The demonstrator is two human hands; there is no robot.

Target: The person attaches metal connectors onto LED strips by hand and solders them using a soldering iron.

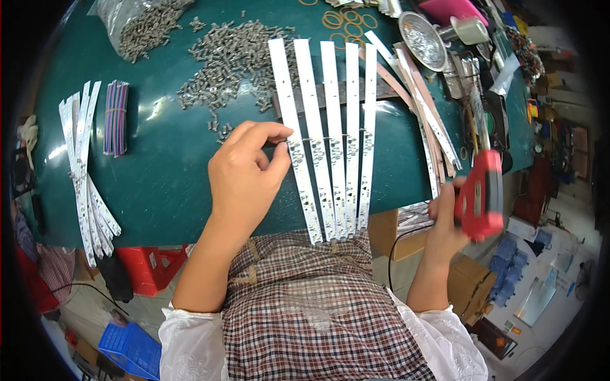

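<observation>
Several white LED circuit strips (333,149) stand fanned side by side over the table's front edge, their upper parts across a dark grey bar (387,90). Thin dark pieces bridge the gaps between them near mid-length. My left hand (244,165) pinches the left edge of the leftmost strip (290,120) between thumb and forefinger. Off to the right, my right hand (448,219) grips a red gun-shaped tool (481,197) with a metal shaft pointing away from me. Motion blurs this hand and tool, so the exact kind of tool is unclear.
Small metal parts (235,57) lie heaped behind the strips, beside a plastic bag (143,28) of more. Striped wires (116,120) and crossed strips (81,168) lie left. Rubber bands (346,22), a metal dish (422,41) and more strips (429,114) are right.
</observation>
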